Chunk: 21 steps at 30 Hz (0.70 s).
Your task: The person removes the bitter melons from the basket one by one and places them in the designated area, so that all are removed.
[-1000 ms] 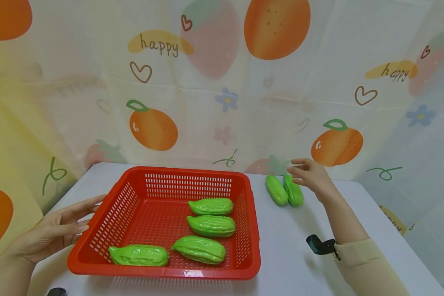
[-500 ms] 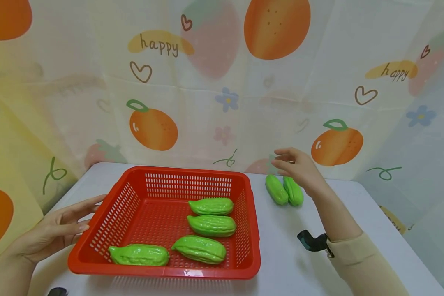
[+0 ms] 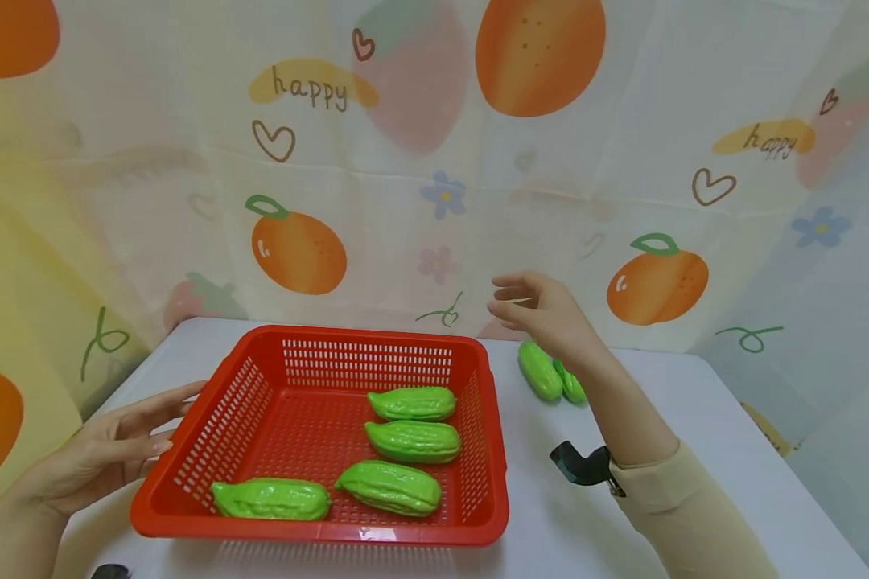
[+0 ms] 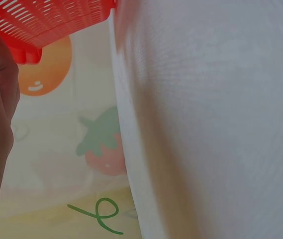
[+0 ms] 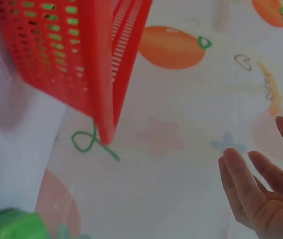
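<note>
A red plastic basket [image 3: 322, 531] with slotted walls stands on the white table. Several glossy green ridged gourds [image 3: 413, 442] lie inside it, most along its right side, with one gourd [image 3: 271, 498] in the front left corner. My left hand [image 3: 109, 450] rests against the basket's left rim, its fingers fairly straight. Raised behind the basket's right rear corner, my right hand [image 3: 543, 310] holds nothing, its fingers apart and relaxed. On the table right of the basket lie two more green gourds [image 3: 540, 371]; my right forearm partly hides the farther-right one.
A white table [image 3: 536, 515] carries everything. Behind it hangs a fruit-printed curtain [image 3: 376, 241] close to the table's back edge. A black wrist device [image 3: 579, 464] is worn at the right sleeve.
My right hand has moved left and slightly up, from beside the two loose gourds toward the basket's rear right corner. The left hand, basket and gourds have stayed in place.
</note>
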Available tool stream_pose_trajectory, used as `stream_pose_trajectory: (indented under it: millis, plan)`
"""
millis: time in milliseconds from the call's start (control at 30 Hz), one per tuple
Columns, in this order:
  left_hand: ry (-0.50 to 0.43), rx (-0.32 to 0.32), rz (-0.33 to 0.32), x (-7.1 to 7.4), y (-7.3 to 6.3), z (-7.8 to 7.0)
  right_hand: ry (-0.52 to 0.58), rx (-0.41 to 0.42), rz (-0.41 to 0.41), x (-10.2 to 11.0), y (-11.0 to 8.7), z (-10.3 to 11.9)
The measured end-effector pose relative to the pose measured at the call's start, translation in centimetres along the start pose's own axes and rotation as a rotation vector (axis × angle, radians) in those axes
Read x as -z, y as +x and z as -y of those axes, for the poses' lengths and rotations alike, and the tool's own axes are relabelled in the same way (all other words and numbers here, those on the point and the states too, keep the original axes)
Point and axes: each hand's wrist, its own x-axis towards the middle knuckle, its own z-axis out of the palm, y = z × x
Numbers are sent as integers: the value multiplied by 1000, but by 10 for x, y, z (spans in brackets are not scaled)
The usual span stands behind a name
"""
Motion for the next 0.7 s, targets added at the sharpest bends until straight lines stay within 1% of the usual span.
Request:
stream_pose_trajectory:
  millis: [133, 267, 400, 467, 633, 700]
  plan:
    - [-12, -4, 13, 2, -1, 1, 20, 16, 29, -13, 2, 10]
    - [-4, -11, 18, 2, 0, 2, 51, 27, 51, -24, 3, 18]
    - [-18, -4, 22, 3, 0, 3, 46, 49, 70, -35, 4, 25]
    - [-32, 1, 36, 4, 0, 3, 44, 64, 81, -41, 5, 27]
    - [-63, 5, 55, 5, 0, 2, 56, 82, 128, -58, 8, 33]
    - [-51, -1, 43, 5, 0, 3, 71, 85, 153, -64, 9, 36]
